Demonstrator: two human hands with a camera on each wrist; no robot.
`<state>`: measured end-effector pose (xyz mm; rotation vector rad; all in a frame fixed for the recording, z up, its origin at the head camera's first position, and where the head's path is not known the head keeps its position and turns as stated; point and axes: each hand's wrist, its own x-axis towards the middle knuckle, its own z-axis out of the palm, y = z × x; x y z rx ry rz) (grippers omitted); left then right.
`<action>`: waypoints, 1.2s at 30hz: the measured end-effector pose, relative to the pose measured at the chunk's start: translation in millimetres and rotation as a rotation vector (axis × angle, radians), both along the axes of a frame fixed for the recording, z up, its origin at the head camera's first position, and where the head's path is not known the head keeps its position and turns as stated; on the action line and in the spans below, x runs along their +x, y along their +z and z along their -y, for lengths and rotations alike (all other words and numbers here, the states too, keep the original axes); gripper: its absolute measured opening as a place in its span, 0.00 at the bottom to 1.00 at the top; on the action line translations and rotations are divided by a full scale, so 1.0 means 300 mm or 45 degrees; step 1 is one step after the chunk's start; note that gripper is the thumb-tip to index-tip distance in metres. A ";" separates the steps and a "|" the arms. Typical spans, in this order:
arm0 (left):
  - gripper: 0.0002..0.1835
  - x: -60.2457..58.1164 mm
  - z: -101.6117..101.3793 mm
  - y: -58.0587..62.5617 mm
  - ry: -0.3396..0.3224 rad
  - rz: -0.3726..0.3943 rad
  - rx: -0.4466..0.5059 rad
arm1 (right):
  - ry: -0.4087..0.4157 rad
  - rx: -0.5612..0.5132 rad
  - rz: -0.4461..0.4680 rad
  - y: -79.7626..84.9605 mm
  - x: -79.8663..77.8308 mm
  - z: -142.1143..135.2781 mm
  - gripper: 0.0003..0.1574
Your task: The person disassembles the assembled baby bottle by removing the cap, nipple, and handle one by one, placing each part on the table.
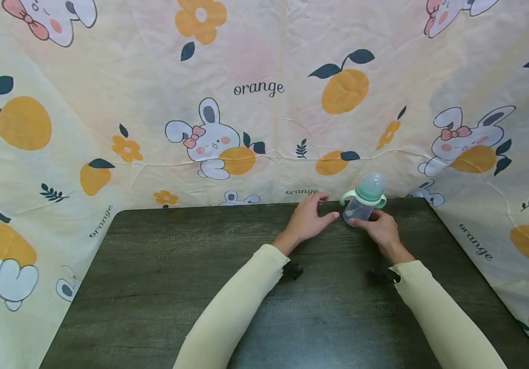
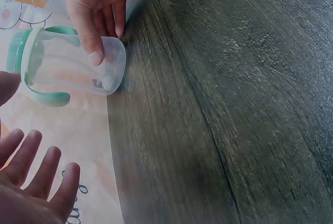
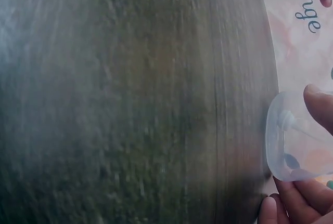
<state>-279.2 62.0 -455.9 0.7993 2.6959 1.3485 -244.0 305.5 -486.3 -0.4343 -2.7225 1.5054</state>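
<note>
A clear baby bottle [image 1: 359, 209] with a mint-green collar, two side handles and a see-through domed cap stands near the table's back edge. Thumb and fingers of my right hand [image 1: 382, 231] grip its lower body, thumb on the near side. Through the bottle wall in the left wrist view, a thin straw with a weighted end [image 2: 107, 82] shows near the base. Just left of the bottle, my left hand [image 1: 307, 218] is spread with nothing in it, its thumb pointing at the bottle. The right wrist view catches only the bottle's base [image 3: 278, 138] between thumb and fingers.
The dark wood-grain table [image 1: 177, 277] fills the lower part of the head view. Behind it and along its sides hangs a cream cloth [image 1: 264, 128] printed with rabbits and oranges. A small black device [image 1: 293, 270] sits at my left wrist.
</note>
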 end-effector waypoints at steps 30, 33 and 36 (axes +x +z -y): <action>0.23 0.020 0.015 -0.023 0.011 -0.019 0.047 | 0.187 0.084 -0.051 -0.008 0.072 0.098 0.49; 0.19 0.021 0.028 -0.035 0.019 -0.039 0.068 | 0.206 0.077 -0.055 -0.009 0.081 0.104 0.47; 0.15 0.024 0.046 -0.044 0.032 -0.057 0.083 | 0.232 0.066 -0.040 -0.009 0.090 0.109 0.47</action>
